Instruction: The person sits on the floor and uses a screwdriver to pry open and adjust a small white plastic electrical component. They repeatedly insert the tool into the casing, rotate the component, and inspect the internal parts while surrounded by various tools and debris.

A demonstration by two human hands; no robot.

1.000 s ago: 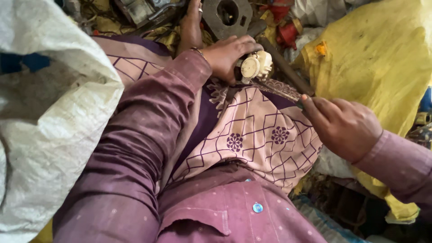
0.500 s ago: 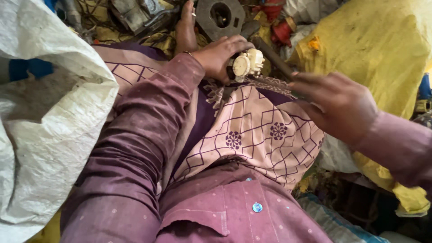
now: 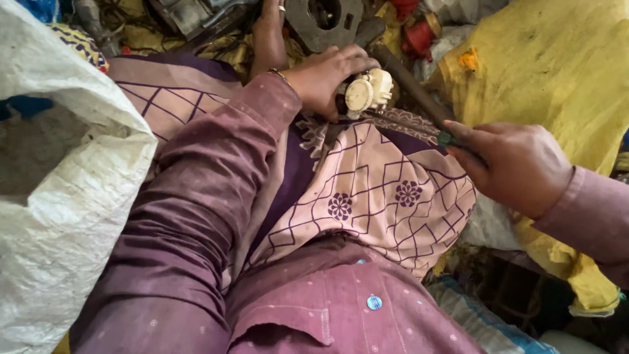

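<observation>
Left hand (image 3: 324, 78) grip closed round cream plastic part (image 3: 369, 92), ribbed, round-faced, resting on patterned cloth (image 3: 367, 190) over knee; right hand (image 3: 517, 167) grip tight on green-handled tool (image 3: 447, 138), tip near part

One head-worn camera looks steeply down, close over the person's lap.

Packages only: one white woven sack (image 3: 62, 196) stands just left of the patterned lap cloth (image 3: 367, 196), bulging, its mouth open and grey inside. A yellow woven sack (image 3: 557, 72) lies right of the same cloth, crumpled and soiled. No labels, signs or screens are visible.
</observation>
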